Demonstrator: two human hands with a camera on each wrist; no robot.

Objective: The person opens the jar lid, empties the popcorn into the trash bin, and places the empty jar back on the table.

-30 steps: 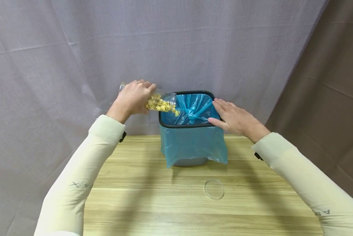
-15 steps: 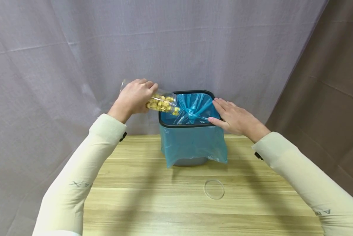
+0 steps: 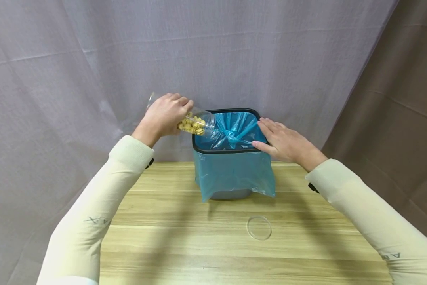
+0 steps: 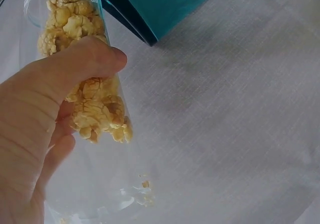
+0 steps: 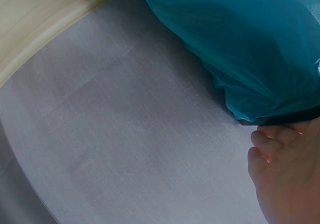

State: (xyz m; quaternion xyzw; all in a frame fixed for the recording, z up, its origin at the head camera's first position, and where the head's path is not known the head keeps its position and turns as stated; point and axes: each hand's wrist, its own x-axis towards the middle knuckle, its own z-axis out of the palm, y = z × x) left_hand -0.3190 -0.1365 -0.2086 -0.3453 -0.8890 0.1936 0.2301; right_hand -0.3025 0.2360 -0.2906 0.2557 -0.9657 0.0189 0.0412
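Observation:
My left hand grips a clear plastic jar on its side, its mouth over the left rim of a trash bin. Popcorn fills part of the jar; in the left wrist view the popcorn lies along one wall, and crumbs cling near the base. A blue plastic bag lines the bin, folded over its black rim and twisted into a knot inside. My right hand rests on the bin's right rim, fingers straight and thumb at the front corner.
A thin clear ring lies on the wood-grain table in front of the bin. Grey cloth hangs close behind the bin, and a brown cloth hangs at the right.
The jar's base has risen slightly, and the jar has shifted a little to the right. Popcorn at its mouth is gone from there, and less shows inside. My right hand stays in place.

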